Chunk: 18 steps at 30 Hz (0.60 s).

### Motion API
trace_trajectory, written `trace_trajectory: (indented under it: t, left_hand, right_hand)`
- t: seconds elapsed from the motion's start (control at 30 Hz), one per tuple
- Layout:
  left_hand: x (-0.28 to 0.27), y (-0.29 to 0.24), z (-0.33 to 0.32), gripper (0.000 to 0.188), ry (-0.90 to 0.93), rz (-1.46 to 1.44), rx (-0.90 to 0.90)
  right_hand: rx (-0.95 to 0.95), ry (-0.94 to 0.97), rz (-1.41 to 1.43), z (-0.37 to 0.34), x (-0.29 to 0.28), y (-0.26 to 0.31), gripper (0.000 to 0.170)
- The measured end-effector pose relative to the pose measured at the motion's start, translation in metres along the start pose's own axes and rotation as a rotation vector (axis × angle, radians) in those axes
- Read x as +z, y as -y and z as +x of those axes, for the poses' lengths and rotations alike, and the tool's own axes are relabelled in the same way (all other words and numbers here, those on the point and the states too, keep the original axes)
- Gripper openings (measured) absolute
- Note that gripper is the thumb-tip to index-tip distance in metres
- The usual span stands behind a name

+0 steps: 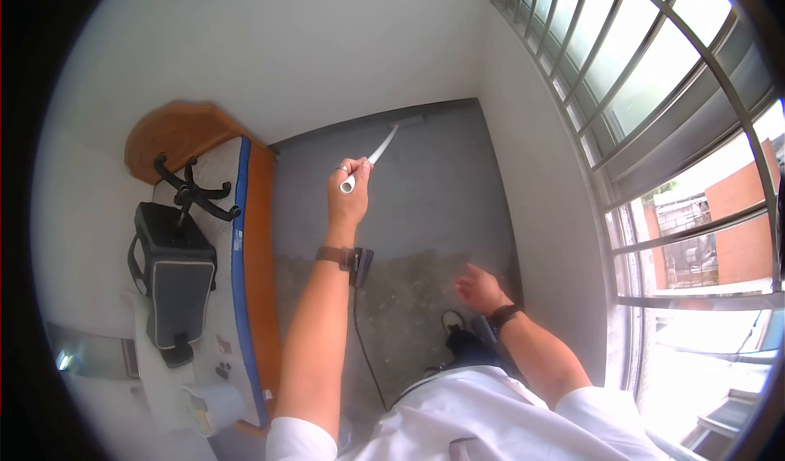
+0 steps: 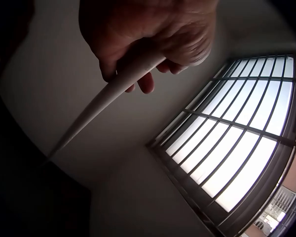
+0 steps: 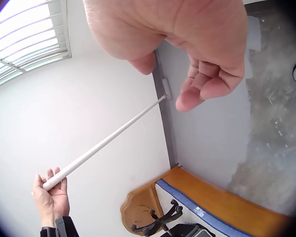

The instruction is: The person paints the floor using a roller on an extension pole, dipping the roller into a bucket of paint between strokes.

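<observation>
My left hand (image 1: 349, 205) grips the near end of a long white paint roller pole (image 1: 382, 149), held out in front of me. At the pole's far end the roller head (image 3: 167, 89) lies on the grey floor close to the back wall. In the left wrist view the fingers (image 2: 146, 83) wrap round the pole, which runs away down to the left. My right hand (image 1: 481, 289) hangs low by my right side, its fingers loosely curled with nothing in them. Smooth grey paint (image 1: 409, 208) covers the far floor; mottled bare concrete (image 1: 401, 297) lies nearer my feet.
A wooden bed frame (image 1: 263, 297) with a blue-edged mattress (image 1: 239, 257) runs along the left. An upturned office chair (image 1: 180, 281) lies on it. To the right is a wall with a barred window (image 1: 589, 77). A cable (image 1: 368, 355) hangs below my left wrist.
</observation>
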<state>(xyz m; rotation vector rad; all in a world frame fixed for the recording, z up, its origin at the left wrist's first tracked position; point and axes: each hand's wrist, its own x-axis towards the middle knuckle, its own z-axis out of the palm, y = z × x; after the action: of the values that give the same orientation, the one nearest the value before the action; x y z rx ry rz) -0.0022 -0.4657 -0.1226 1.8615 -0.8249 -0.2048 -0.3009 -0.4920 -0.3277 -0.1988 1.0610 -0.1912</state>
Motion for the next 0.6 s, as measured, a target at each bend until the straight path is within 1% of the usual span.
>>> trace_trajectory:
  t: [0.1,0.13,0.17,0.27,0.4,0.5,0.6]
  left_hand:
    - [-0.015,0.018,0.003,0.026,0.041,0.037,0.032]
    - [-0.022,0.025,-0.001,0.026,0.046,0.000,0.066]
    - [-0.028,0.027,-0.006,0.026,0.050,-0.037,0.100]
    - [-0.053,0.030,-0.036,0.026,0.050,-0.087,0.127]
    - [-0.102,0.009,-0.090,0.025,0.092,-0.052,0.082]
    - [-0.138,-0.021,-0.135,0.022,0.209,-0.079,0.122]
    - [-0.165,-0.047,-0.180,0.020,0.243,-0.069,0.150]
  right_hand:
    - [-0.005,-0.019,0.003,-0.002,-0.008,-0.001,0.044]
    - [-0.015,-0.027,0.001,-0.003,-0.011,-0.003,0.044]
    - [-0.024,-0.034,-0.002,-0.004,-0.014,-0.006,0.044]
    - [-0.025,-0.042,-0.047,-0.005,-0.016,-0.020,0.044]
    - [0.000,-0.026,-0.104,-0.004,-0.015,-0.047,0.044]
    - [0.023,-0.044,-0.151,0.003,-0.010,-0.074,0.045]
    - [0.049,-0.002,-0.220,0.008,-0.008,-0.102,0.045]
